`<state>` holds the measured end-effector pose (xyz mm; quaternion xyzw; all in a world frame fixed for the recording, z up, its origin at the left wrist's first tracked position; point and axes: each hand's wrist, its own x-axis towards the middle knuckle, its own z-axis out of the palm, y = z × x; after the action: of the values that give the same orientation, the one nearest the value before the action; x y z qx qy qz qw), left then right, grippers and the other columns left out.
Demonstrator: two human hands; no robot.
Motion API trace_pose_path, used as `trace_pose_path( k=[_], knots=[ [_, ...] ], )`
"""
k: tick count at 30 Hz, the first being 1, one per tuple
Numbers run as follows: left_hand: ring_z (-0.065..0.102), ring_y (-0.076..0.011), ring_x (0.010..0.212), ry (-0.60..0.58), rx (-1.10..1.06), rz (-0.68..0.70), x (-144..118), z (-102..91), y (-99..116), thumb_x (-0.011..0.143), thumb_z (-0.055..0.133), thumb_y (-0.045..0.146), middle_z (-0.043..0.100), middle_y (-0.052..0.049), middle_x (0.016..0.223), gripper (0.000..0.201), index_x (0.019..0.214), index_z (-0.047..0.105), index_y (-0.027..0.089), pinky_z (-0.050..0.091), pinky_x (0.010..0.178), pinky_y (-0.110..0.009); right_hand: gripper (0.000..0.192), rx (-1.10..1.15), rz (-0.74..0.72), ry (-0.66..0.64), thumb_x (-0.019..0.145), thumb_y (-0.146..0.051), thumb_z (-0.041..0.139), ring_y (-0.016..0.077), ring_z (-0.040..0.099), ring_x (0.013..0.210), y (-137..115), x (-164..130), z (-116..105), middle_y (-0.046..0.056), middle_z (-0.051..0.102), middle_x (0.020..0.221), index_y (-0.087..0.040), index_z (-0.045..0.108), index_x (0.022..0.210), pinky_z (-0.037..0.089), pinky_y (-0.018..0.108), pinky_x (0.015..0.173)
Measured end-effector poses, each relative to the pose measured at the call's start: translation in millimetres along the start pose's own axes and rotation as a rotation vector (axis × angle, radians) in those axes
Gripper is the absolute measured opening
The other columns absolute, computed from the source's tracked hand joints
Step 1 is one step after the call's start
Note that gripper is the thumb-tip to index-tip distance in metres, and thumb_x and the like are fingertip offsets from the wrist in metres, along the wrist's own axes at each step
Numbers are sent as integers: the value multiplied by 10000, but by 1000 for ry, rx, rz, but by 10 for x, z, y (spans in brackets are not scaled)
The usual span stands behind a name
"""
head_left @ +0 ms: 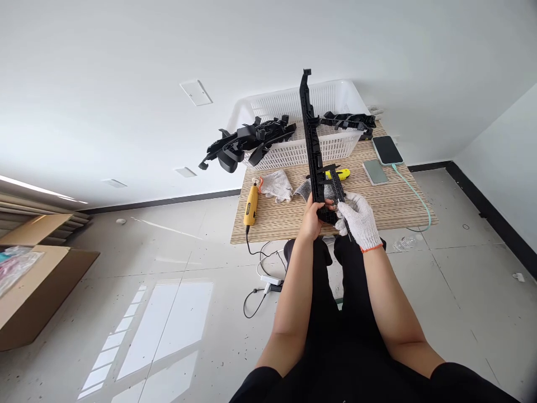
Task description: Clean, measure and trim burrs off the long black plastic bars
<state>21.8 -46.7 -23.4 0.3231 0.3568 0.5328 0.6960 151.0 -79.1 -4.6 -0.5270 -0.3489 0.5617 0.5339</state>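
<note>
My bare left hand [312, 221] is wrapped round the lower end of a long black plastic trim part [311, 145], which stands nearly upright over the table. My right hand [357, 219], in a white knit glove with an orange cuff, grips a black caliper [337, 184]. The caliper's jaws lie against or very close to the right side of the plastic part; contact is hard to make out. Behind them on the table are a yellow utility knife [343, 174] and a grey cloth or glove [302, 190], both partly covered.
A white plastic basket [293, 154] holds several black plastic parts [251, 140], some jutting past its left rim. On the striped table [388, 210] lie a yellow corded rotary tool [250, 206], a white glove [277, 186], a phone [386, 150] on a cable and a grey-green notebook [375, 172]. Cords hang below.
</note>
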Motion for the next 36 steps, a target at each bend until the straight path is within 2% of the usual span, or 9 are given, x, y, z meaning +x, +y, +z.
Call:
trace_pose_path(
  k=[3,10,13,17,31,34,36],
  knots=[
    [615,-150,750,-2,-5,-9,-1,-2,3,758,562,223,651,5,884,327,1083,571,254,472,684,-282,490,-7,8,11,782,-454,711,119,543,375,-9,-4,-9,-83,599,629,-290,485,1185,396,210,293],
    [613,-133,720,4,-9,0,4,6,8,749,559,199,657,10,850,303,1048,576,240,474,664,-262,404,70,53,72,771,-463,718,115,521,357,64,-50,98,-90,577,598,-273,425,976,389,213,283],
    [598,-117,691,32,-15,9,12,13,7,730,553,182,657,13,828,257,981,578,233,468,663,-247,408,112,26,124,776,-480,715,101,514,358,128,-89,205,-75,606,647,-272,446,1002,409,221,292],
    [586,-111,676,45,-27,14,24,13,2,728,552,185,649,19,822,267,988,571,242,455,630,-235,414,45,-38,180,786,-500,700,101,538,362,184,-113,274,-61,629,687,-266,491,1057,422,221,293],
    [600,-117,683,26,-23,23,26,2,-2,727,544,176,659,8,818,304,1027,559,229,482,643,-241,380,155,-1,115,798,-450,716,110,498,328,153,-112,231,-105,576,595,-281,479,1043,387,227,252],
    [593,-119,684,20,-54,26,13,7,-2,728,543,170,657,2,824,284,1007,560,220,514,683,-271,379,164,-66,117,800,-442,714,105,499,330,123,-140,162,-103,572,596,-274,482,1048,394,221,267],
    [577,-115,682,11,-69,27,8,2,-7,734,547,170,656,-1,839,291,1021,564,218,537,714,-298,378,114,-145,184,798,-433,713,107,531,362,91,-140,65,-87,597,641,-269,505,1069,408,217,286]
  ],
)
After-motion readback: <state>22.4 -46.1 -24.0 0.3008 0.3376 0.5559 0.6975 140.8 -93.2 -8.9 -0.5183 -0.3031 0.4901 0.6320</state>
